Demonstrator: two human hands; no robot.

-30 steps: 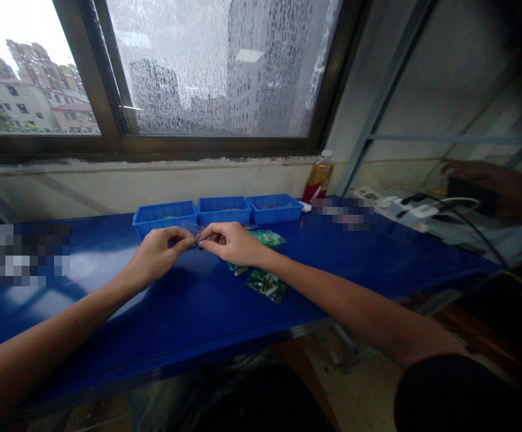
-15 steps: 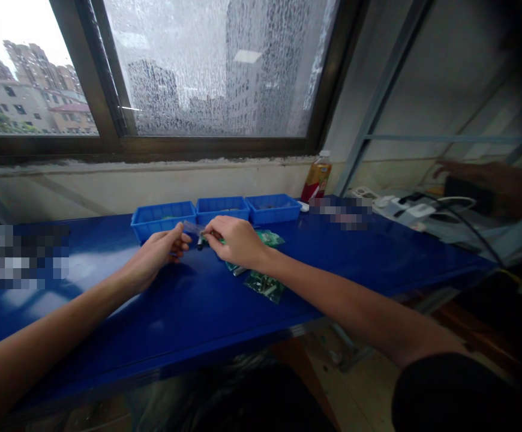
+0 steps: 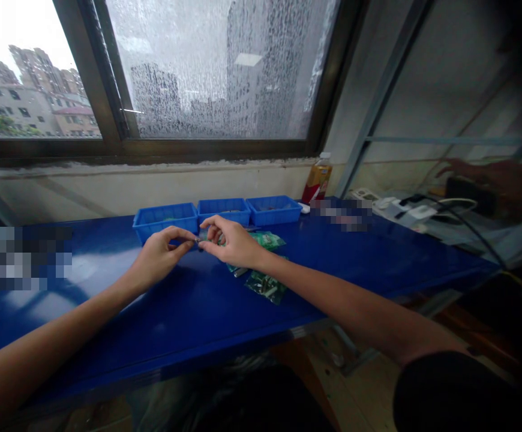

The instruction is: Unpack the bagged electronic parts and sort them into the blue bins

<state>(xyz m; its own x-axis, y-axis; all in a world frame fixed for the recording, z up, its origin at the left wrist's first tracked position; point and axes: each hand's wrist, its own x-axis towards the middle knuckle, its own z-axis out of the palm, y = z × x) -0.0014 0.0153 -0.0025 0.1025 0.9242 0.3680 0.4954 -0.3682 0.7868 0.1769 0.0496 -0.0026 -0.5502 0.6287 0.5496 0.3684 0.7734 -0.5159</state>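
My left hand [image 3: 159, 255] and my right hand [image 3: 231, 241] meet above the blue table, each with thumb and forefinger pinched together. Between the fingertips is a small clear plastic bag [image 3: 203, 233], mostly hidden by the fingers; its contents cannot be made out. Under and beside my right hand lie green-tinted plastic packets [image 3: 265, 287] with small parts inside. Just behind the hands stand three blue bins in a row: the left bin [image 3: 164, 216], the middle bin [image 3: 222, 207] and the right bin [image 3: 273, 207].
A bottle with amber contents [image 3: 317, 178] stands at the back near the window corner. Power strips and cables [image 3: 405, 207] lie at the right, by a metal frame. Blurred-out items rest at the table's far left. The front table edge [image 3: 225, 345] runs close to my body.
My left hand has moved right, its fingers closing into a pinch at my right hand's fingertips. The dark piece seen below the bag is now mostly hidden. The view has shifted slightly.
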